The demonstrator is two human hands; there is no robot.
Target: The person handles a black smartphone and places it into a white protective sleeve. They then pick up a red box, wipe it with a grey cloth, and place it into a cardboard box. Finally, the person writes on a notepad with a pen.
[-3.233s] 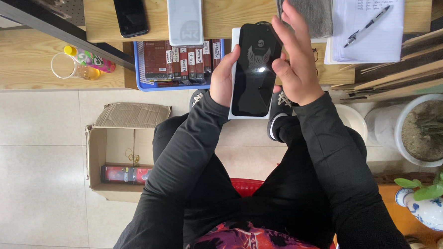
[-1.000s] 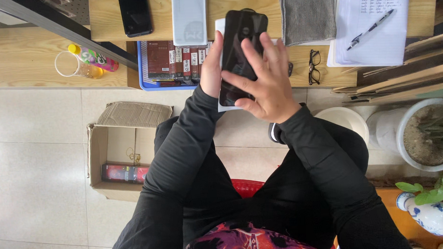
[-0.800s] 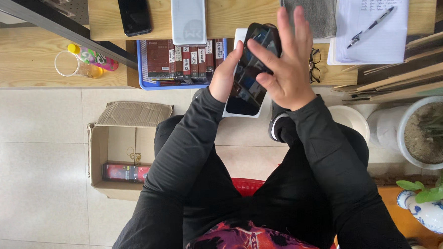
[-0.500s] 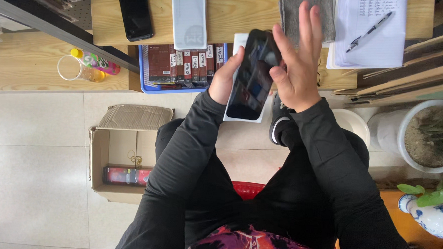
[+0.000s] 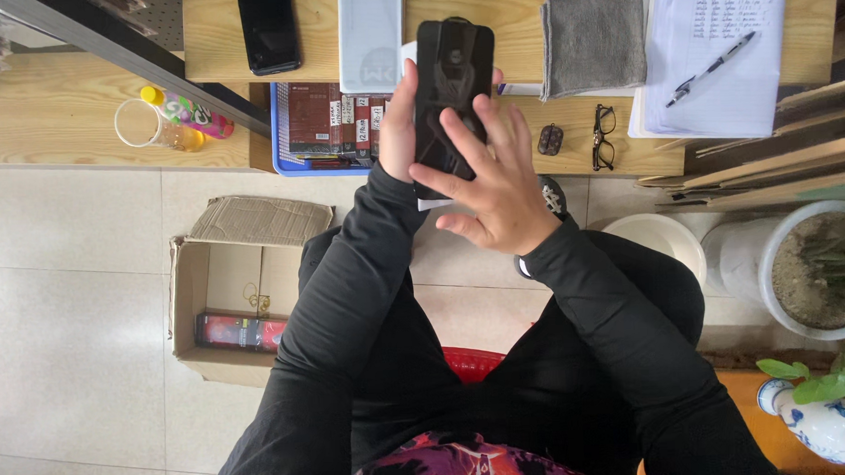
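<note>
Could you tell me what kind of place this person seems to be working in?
Probably a small phone repair or accessory bench: a spare black phone on the wooden desk, a grey cleaning cloth, and a blue tray of boxed stock.

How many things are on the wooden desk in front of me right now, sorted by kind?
Dark phones: 2, the black phone held in both hands and the black phone lying flat
Grey folded cloths: 1
Black-framed glasses: 1
Pens: 1, dark pen on the white paper
White flat boxes: 1
Total: 6
</note>
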